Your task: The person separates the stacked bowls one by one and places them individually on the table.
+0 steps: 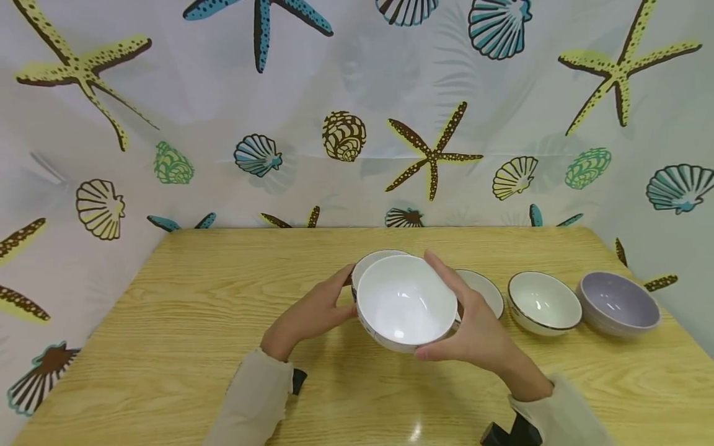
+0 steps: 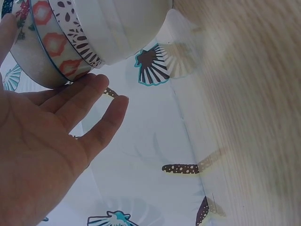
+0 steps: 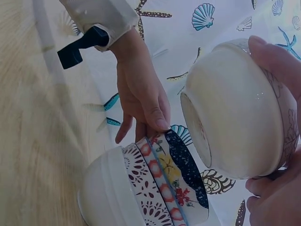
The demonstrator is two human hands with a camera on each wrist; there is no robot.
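Observation:
My left hand (image 1: 312, 313) grips a stack of nested bowls (image 3: 150, 181) by the side, thumb near the upper rim. Dark blue, floral, red-and-white and dark-dotted bands ring the stack above a plain white base. In the left wrist view, the left hand's fingers (image 2: 75, 101) lie against the patterned side of the stack (image 2: 51, 37). A white bowl (image 1: 406, 300) is held in my right hand (image 1: 476, 331), thumb and fingers on opposite sides. It tilts with its inside facing me and hides much of the stack in the head view. In the right wrist view, its pale base faces the stack.
To the right on the wooden table (image 1: 195, 297) stand a white bowl (image 1: 484, 290) partly behind my right hand, a dark-rimmed white bowl (image 1: 543, 300) and a lilac bowl (image 1: 619, 303). A white cloth (image 1: 212, 105) printed with shells and starfish hangs behind and beside the table.

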